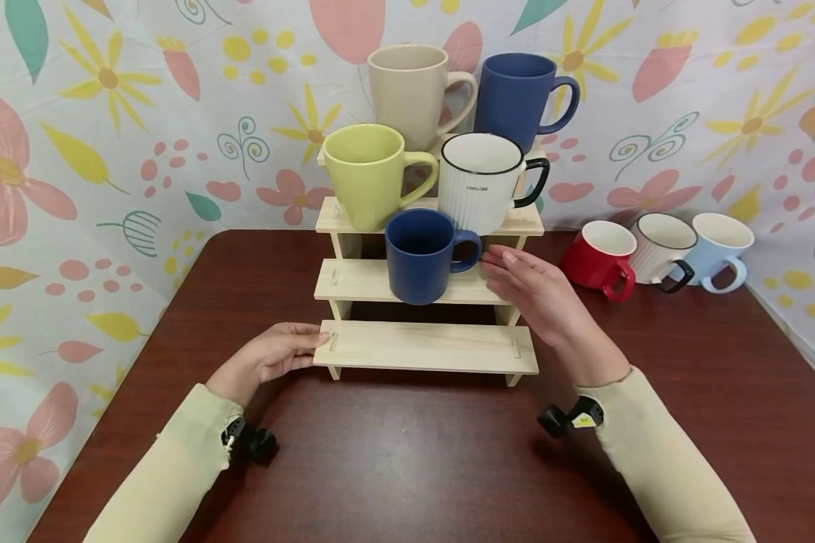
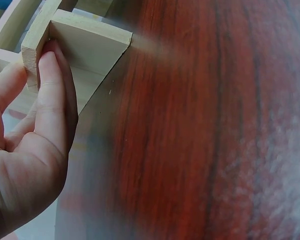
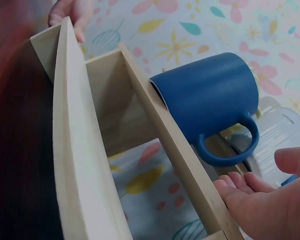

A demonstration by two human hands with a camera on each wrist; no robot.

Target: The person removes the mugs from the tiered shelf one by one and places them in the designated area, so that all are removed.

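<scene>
A tiered wooden stand (image 1: pixel 424 348) rests on the table, with mugs on its steps. My left hand (image 1: pixel 275 354) pinches the left end of its lowest board between thumb and fingers; the left wrist view shows this board end (image 2: pixel 37 45) up close. A dark blue mug (image 1: pixel 416 264) sits on the step above, its handle to the right. My right hand (image 1: pixel 543 298) is beside that handle with fingers extended, fingertips right at the step's right end. In the right wrist view the blue mug (image 3: pixel 207 97) stands just beyond the fingertips, and nothing is in the palm.
Higher up stand a yellow-green mug (image 1: pixel 367 177), a white ribbed mug with black handle (image 1: pixel 478 188), a beige mug (image 1: pixel 407 94) and a larger blue mug (image 1: pixel 516 98). On the table to the right are red (image 1: pixel 598 256), pale pink (image 1: pixel 662 249) and light blue (image 1: pixel 720 249) mugs.
</scene>
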